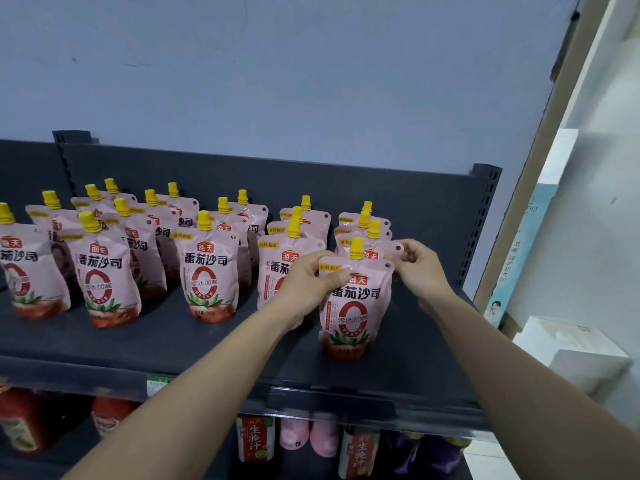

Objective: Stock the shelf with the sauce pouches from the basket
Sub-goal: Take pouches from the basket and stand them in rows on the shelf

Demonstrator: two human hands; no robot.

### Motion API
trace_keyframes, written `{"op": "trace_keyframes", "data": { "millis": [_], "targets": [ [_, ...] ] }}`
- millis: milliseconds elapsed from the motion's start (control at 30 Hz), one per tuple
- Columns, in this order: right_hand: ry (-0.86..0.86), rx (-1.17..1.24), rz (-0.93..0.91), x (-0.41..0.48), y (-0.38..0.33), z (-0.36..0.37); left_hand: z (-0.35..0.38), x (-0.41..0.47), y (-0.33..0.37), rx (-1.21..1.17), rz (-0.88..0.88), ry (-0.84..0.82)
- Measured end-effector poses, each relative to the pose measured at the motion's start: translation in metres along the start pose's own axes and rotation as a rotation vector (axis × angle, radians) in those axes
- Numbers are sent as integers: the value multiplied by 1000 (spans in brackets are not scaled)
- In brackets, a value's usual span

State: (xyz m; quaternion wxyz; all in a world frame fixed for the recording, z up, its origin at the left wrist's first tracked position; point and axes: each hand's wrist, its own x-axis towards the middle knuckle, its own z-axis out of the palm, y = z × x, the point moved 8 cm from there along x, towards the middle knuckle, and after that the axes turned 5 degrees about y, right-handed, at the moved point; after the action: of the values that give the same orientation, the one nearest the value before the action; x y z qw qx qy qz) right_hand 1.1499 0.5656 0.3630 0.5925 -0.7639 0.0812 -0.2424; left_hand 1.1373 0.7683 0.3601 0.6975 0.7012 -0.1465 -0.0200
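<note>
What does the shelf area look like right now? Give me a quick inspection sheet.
Surface: dark shelf, front strip bare.
Job's things: pink sauce pouches with yellow caps stand upright in rows; the front pouch of the rightmost row stands at the shelf front. Basket not in view.
Clutter: nothing seen.
Grippers: left hand grips that pouch's top left corner; right hand pinches its top right corner.
Cables: nothing seen.
Surroundings: bottles on the lower shelf, white boxes at right, blue wall behind.

shop: stocked retail shelf (207,341)
</note>
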Motion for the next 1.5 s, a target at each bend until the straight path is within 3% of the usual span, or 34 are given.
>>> {"op": "trace_keyframes", "data": {
  "millis": [133,233,533,1000,1233,1367,1500],
  "targets": [
    [-9,16,-5,-3,1,1,-6,1,4,372,11,-58],
    [-1,40,-10,-7,0,1,-5,1,11,495,27,-60],
    [9,4,-4,-9,-5,-5,7,10,6,368,8,-40],
    [24,-2,81,-10,3,-10,9,11,4,339,-62,-105],
    [62,-66,16,-12,-7,-18,10,13,6,376,-86,-102],
    [131,-157,-82,-16,-26,-26,5,8,16,479,-11,-32],
    [218,-218,-246,-29,-64,-31,1,-7,52,869,234,116]
  ]
}}
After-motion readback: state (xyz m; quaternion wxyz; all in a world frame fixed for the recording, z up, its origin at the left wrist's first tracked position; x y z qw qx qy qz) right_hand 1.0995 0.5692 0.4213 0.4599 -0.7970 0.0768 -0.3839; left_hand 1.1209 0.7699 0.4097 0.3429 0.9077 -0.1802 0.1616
